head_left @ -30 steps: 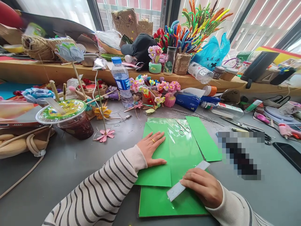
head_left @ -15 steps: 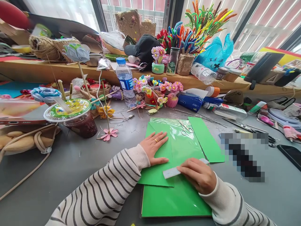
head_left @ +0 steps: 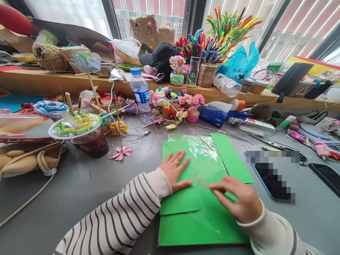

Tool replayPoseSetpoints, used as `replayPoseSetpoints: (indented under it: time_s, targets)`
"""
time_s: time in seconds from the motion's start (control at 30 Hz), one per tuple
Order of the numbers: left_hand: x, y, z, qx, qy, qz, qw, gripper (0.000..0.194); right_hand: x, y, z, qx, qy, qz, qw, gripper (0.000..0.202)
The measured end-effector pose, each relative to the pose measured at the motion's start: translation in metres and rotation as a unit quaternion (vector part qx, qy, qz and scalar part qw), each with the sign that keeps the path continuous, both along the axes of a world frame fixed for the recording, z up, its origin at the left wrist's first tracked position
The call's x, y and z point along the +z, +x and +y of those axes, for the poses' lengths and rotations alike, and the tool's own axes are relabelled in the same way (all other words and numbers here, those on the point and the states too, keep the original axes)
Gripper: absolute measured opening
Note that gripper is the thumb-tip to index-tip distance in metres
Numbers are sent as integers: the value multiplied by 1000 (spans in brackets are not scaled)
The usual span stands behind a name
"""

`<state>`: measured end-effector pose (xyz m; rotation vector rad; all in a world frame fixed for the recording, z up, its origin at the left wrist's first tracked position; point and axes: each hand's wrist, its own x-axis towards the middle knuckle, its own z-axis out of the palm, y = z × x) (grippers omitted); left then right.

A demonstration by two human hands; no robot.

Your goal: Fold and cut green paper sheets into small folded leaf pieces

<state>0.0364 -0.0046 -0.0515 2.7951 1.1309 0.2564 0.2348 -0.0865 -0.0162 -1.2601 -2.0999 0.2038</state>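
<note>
My left hand point(head_left: 175, 170) lies flat with fingers spread on a green paper sheet point(head_left: 180, 202), a ring on one finger. Under that sheet is a larger green sheet with a glossy clear cover point(head_left: 202, 230). My right hand point(head_left: 235, 198) is above the lower right of the sheets, thumb and forefinger pinched on a thin pale strip point(head_left: 202, 181) smeared by motion. Silver scissors point(head_left: 208, 146) rest on the clear cover near its top. A narrow green piece point(head_left: 233, 159) lies along the right side.
A lidded drink cup point(head_left: 91, 141) and a pink flower point(head_left: 122, 153) stand left. A water bottle point(head_left: 140, 95) and tissue pack point(head_left: 213, 116) are behind the sheets. Two phones, one black point(head_left: 325, 179), lie right. A crowded wooden ledge point(head_left: 106, 83) crosses the back.
My right hand has moved slightly right and lifted, and the strip it holds has turned and blurred. The upper green sheet has shifted and turned slightly under my left hand.
</note>
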Motion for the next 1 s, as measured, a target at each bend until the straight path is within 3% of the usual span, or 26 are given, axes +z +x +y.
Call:
replayPoseSetpoints:
  time_s: [0.07,0.13,0.27,0.47,0.8,1.0]
  targets:
    - [-1,9,-11,39,8,-3,999,72,11,0,11,-123,-44,39,991,10]
    - [-3,16,-20,70,13,-8,997,75,17,-5,25,-176,-89,36,980,16]
    - [-4,19,-28,87,16,-31,996,83,8,-26,56,-116,-185,9,976,15]
    - [-3,13,-26,66,-6,-47,997,94,-14,-46,77,-100,-235,-34,966,8]
    - [-2,17,-27,79,-15,-51,995,97,-15,-26,82,-128,-244,-65,959,10]
    - [-2,14,-25,65,-12,-50,997,96,-14,-43,90,-92,-206,-56,973,8]
